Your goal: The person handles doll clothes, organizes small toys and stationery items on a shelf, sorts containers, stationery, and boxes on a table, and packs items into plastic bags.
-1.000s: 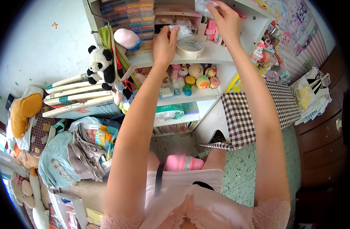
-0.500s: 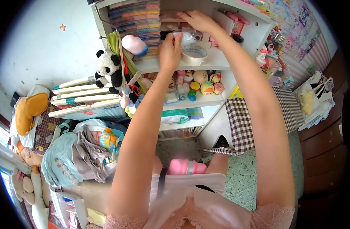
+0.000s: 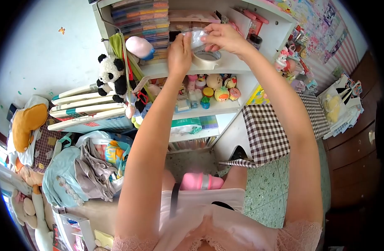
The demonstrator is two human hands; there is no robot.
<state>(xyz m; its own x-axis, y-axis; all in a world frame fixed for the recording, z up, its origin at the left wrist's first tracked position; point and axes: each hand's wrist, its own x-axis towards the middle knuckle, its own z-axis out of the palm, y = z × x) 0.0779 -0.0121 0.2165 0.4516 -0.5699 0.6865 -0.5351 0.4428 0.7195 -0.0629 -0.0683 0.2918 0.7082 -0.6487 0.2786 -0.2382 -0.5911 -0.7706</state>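
Observation:
On the upper shelf of the white shelving unit, both hands are at a clear, crinkled plastic bag (image 3: 196,37). My left hand (image 3: 180,54) grips its left side, with the thumb and fingers closed. My right hand (image 3: 226,38) comes from the right, its thumb and fingertips pinching the bag's right edge. What the bag contains cannot be made out. Just below the hands lies a wide roll of tape (image 3: 207,59), near the shelf's front edge. Left of my left hand rises a stack of flat clear cases (image 3: 144,25) with colourful contents.
A white and pink squishy toy (image 3: 138,47) sits at the shelf's left edge, above a hanging panda plush (image 3: 111,77). Small toy figures (image 3: 219,90) fill the shelf below. A checkered cloth (image 3: 265,134) hangs at right. Clothes (image 3: 93,163) are piled at left.
My right hand has come down and towards me from the back of the shelf to the plastic bag's right edge. My left hand stays at the bag. The view has shifted slightly.

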